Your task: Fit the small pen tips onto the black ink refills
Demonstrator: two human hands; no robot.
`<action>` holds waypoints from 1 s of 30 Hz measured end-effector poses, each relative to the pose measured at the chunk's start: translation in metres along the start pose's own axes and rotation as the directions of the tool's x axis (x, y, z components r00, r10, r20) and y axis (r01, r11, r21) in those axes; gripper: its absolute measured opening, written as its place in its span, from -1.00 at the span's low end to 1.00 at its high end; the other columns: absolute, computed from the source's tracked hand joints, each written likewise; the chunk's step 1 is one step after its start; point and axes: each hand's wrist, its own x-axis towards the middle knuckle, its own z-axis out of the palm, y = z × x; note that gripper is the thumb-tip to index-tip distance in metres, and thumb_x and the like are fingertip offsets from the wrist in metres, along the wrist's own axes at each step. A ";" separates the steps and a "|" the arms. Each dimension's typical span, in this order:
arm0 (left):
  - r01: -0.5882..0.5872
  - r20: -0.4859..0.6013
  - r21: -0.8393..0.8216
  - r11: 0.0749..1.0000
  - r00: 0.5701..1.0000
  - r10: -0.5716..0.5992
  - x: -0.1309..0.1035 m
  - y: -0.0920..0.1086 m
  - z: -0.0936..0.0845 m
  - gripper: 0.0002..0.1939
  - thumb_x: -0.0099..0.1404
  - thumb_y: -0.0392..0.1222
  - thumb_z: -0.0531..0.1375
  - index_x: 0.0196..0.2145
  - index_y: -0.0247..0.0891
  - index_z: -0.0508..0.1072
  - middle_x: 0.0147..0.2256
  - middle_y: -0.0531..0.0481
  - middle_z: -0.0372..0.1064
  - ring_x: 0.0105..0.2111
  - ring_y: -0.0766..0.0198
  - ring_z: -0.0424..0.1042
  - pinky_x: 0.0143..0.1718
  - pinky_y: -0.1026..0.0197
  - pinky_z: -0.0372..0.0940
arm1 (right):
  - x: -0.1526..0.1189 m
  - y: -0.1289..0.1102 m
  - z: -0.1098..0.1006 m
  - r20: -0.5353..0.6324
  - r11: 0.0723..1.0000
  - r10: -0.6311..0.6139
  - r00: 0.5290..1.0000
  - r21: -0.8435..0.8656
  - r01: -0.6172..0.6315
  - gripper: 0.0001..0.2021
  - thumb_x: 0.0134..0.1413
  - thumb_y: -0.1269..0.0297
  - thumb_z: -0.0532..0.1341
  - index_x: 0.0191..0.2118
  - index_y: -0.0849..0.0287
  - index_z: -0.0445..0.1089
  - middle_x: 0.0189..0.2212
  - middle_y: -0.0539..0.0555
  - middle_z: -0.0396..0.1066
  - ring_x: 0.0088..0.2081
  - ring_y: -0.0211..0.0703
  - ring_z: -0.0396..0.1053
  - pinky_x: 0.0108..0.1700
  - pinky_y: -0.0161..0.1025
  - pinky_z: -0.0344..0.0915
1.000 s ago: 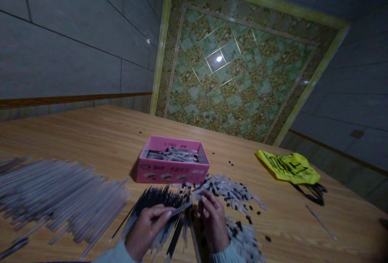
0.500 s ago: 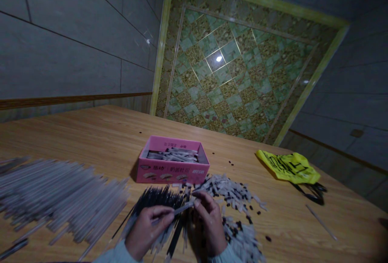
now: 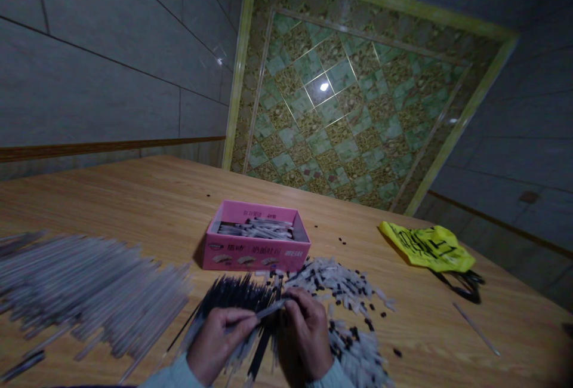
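My left hand (image 3: 213,340) pinches one end of a slim pale pen barrel (image 3: 270,310) between thumb and fingers. At the barrel's other end, my right hand (image 3: 310,331) is closed with bent fingertips; any small part in them is hidden. Below and behind the barrel lies a bundle of thin dark-tipped pen refills (image 3: 230,292). To the right of my right hand are heaps of small whitish and black pen parts (image 3: 335,277). Just beyond the hands stands an open pink box (image 3: 255,258) holding many pens (image 3: 259,230).
Many clear tubes (image 3: 89,292) cover the left of the wooden table (image 3: 147,191). At the right lie a yellow bag (image 3: 425,249) with black print, a dark strap (image 3: 461,285) and a single thin stick (image 3: 477,328). A tiled wall (image 3: 340,101) rises behind.
My right hand has turned slightly, its fingers curling more tightly at the barrel's end. My left hand keeps its grip, almost still. Everything on the table stays put.
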 end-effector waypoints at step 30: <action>0.556 -0.698 0.673 0.489 0.695 0.171 0.000 -0.014 -0.050 -0.49 0.16 -0.04 0.04 0.05 -0.25 0.27 0.20 -0.31 -0.09 0.19 -0.22 -0.21 0.02 -0.19 -0.10 | 0.005 0.020 0.000 -0.088 0.644 0.575 0.813 0.661 -0.385 -0.65 -0.23 0.11 0.34 -0.30 0.21 0.38 -0.63 -0.07 0.29 -0.61 -0.32 0.22 -0.60 -0.40 0.22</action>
